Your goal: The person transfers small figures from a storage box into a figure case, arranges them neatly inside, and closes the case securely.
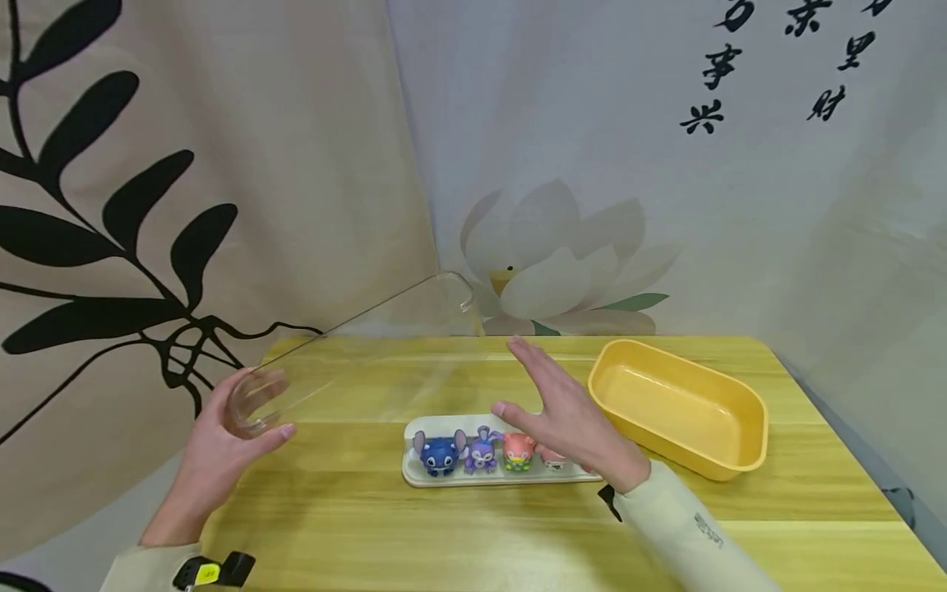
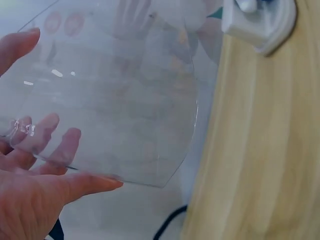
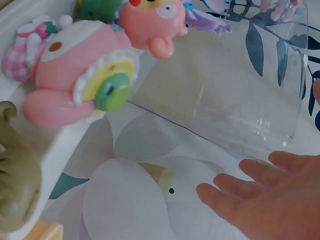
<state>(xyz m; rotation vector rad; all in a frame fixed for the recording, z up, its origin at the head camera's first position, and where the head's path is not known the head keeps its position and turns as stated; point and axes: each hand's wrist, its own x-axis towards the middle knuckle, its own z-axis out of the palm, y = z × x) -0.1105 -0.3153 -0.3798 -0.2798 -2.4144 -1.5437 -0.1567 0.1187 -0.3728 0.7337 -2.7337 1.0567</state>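
My left hand (image 1: 222,440) grips one end of a clear plastic cover (image 1: 370,362), with thumb and fingers on either side of it. The cover is held tilted above the table, its far end higher on the right. In the left wrist view, fingers (image 2: 67,145) show through the transparent plastic. My right hand (image 1: 573,423) has its fingers extended near the cover's right end; I cannot tell whether it touches. Below it lies a white tray (image 1: 444,483) with a blue figurine (image 1: 440,455), a purple figurine (image 1: 482,450) and a pink figurine (image 1: 518,452); other figurines are partly hidden.
A yellow rectangular basin (image 1: 681,407) stands on the wooden table (image 1: 414,543), to the right of the tray. Behind the table hangs a curtain (image 1: 311,148) with black leaves, a lotus and dark lettering. The table's right edge slopes away.
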